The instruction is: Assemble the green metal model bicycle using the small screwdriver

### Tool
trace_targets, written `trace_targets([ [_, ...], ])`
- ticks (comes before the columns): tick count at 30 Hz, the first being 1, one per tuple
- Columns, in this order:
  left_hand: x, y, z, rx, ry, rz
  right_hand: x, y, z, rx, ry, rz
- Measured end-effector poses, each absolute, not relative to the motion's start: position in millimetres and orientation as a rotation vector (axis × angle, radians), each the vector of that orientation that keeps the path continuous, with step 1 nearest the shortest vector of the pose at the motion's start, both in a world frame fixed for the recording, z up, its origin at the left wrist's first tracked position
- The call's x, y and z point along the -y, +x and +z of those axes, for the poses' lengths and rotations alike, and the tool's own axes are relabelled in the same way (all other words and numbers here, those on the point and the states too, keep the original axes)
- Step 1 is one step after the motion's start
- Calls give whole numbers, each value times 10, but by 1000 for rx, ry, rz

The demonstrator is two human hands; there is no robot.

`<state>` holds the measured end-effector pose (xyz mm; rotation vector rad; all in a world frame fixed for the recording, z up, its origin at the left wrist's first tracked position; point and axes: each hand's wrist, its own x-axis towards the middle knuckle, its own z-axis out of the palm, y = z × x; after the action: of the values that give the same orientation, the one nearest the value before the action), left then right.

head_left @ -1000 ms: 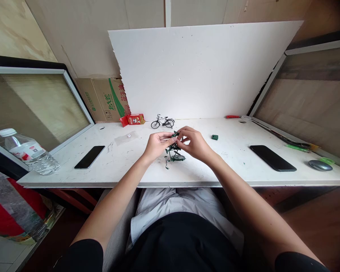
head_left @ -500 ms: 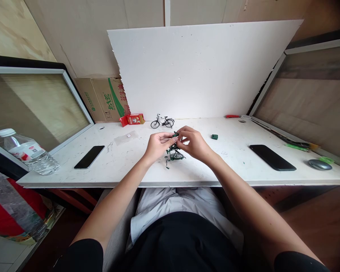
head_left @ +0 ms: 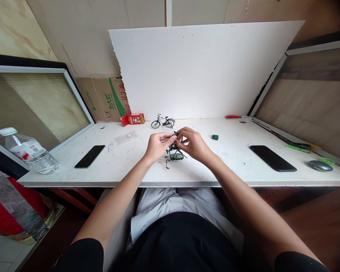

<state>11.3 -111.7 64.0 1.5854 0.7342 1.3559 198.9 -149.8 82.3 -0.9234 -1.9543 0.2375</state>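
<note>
Both of my hands meet above the middle of the white table, closed by pinching fingers. Between them is a small dark green model bicycle (head_left: 176, 155), partly hidden by the fingers. My left hand (head_left: 160, 145) grips its upper end from the left, thumb pointing right. From the right, my right hand (head_left: 193, 142) pinches the same end with thumb and bent fingers. One wheel and the frame show below the hands. Close to the wheel, on its left, a small handlebar-like part (head_left: 167, 163) is visible; I cannot tell whether it is attached.
A black model bicycle (head_left: 163, 121) stands at the back, beside a red box (head_left: 136, 119). A green block (head_left: 215, 137) lies right of my hands. Phones (head_left: 90, 156) (head_left: 272, 158) lie on both sides, with a water bottle (head_left: 31, 153) far left and a mouse (head_left: 320, 165) far right.
My fingers have shifted very slightly around the top of the green model bicycle. Its place and the other things stay essentially the same.
</note>
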Motion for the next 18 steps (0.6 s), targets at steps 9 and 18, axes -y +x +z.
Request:
trace_targets([
  [9, 1102, 93, 629, -728, 1576, 1355, 1489, 1994, 798, 1927, -898, 218],
  [18, 1122, 94, 662, -712, 1523, 1395, 1535, 1989, 797, 1781, -891, 215],
])
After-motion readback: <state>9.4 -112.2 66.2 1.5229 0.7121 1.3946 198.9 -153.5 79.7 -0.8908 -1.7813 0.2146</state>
